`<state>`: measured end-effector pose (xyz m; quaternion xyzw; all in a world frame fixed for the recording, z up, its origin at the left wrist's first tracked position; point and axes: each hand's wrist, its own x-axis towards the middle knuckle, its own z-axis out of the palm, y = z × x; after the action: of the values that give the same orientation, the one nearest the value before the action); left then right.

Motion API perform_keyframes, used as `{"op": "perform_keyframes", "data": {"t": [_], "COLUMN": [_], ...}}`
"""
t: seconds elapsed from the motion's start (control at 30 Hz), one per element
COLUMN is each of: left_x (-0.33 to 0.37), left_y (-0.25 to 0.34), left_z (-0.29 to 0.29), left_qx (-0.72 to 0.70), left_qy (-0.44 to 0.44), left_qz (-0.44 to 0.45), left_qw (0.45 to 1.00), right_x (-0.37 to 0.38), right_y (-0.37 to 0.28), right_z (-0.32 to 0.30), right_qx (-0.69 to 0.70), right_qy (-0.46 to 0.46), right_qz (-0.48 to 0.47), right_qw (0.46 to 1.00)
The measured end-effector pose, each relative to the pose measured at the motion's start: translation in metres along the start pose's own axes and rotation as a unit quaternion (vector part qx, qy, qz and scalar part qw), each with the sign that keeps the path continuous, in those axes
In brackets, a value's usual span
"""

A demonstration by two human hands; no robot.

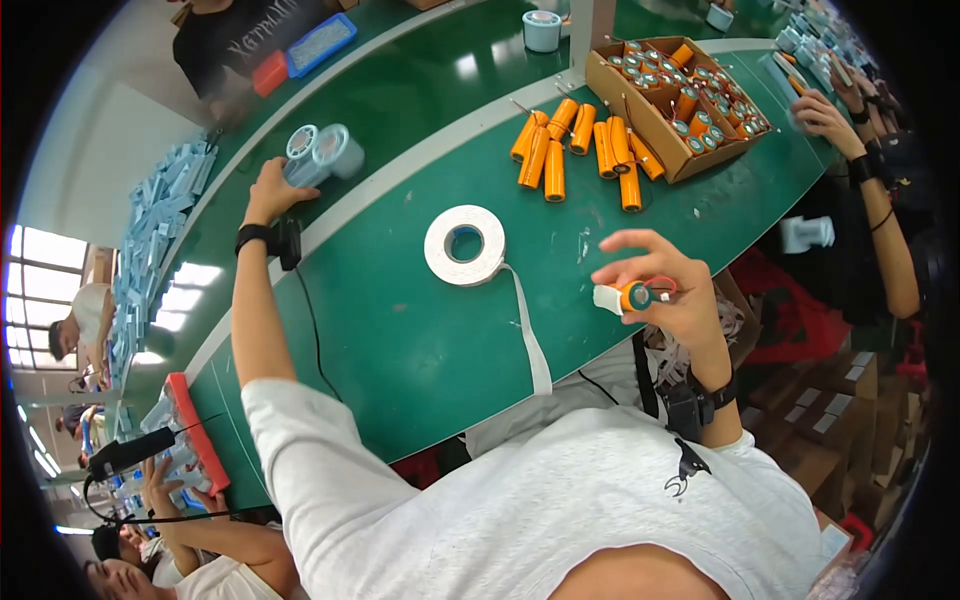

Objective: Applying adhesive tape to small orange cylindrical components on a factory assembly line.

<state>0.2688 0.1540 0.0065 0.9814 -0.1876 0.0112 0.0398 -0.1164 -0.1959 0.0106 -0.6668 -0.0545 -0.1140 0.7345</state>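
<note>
My left hand (275, 193) reaches far across the bench and has its fingers closed round a light blue plastic housing (302, 168). Right beside it sits another pale blue cylindrical piece (340, 152), somewhat blurred. Above the near bench edge, my right hand (680, 300) pinches an orange cylindrical battery (634, 297). A white strip of tape sticks to one end of this battery, and red wires with a small connector show at the other. Between my hands lies a roll of white tape (436, 249), its loose end (533, 350) running to the bench edge.
Several orange batteries (555, 170) lie beside a cardboard box (605, 88) packed with more. A heap of light blue parts (165, 210) stands at the left. A black cable (316, 335) crosses the green bench (400, 390). Another person's hand (826, 122) works at the right.
</note>
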Motion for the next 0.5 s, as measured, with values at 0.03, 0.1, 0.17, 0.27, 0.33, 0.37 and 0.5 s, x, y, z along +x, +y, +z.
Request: {"op": "perform_keyframes", "data": {"t": [0.03,0.1,0.17,0.27,0.33,0.37,0.5], "left_x": [-0.011,-0.041,-0.092,-0.181,-0.227,-0.232,-0.221], "left_y": [-0.005,0.003,0.022,0.065,0.086,0.1,0.142], "left_z": [-0.001,-0.008,-0.017,-0.023,-0.014,-0.01,-0.017], "left_qx": [-0.033,-0.041,-0.011,-0.039,-0.064,-0.065,0.126], "left_qy": [0.046,0.09,0.085,0.108,0.121,0.114,0.21], "left_qz": [-0.001,-0.008,-0.023,-0.062,-0.085,-0.087,0.039], "left_qw": [0.998,0.995,0.996,0.991,0.987,0.987,0.969], "right_x": [0.004,0.014,0.021,0.029,0.032,0.032,0.023], "right_y": [0.001,0.004,0.008,0.017,0.022,0.024,0.034], "right_z": [0.001,0.004,0.007,0.012,0.018,0.02,0.021], "right_qx": [-0.004,-0.014,-0.009,0.002,0.022,0.028,0.038], "right_qy": [-0.014,-0.04,-0.059,-0.093,-0.11,-0.117,-0.116], "right_qz": [0.003,0.012,0.023,0.038,0.044,0.047,0.055], "right_qw": [1.0,0.999,0.998,0.995,0.993,0.992,0.991]}}
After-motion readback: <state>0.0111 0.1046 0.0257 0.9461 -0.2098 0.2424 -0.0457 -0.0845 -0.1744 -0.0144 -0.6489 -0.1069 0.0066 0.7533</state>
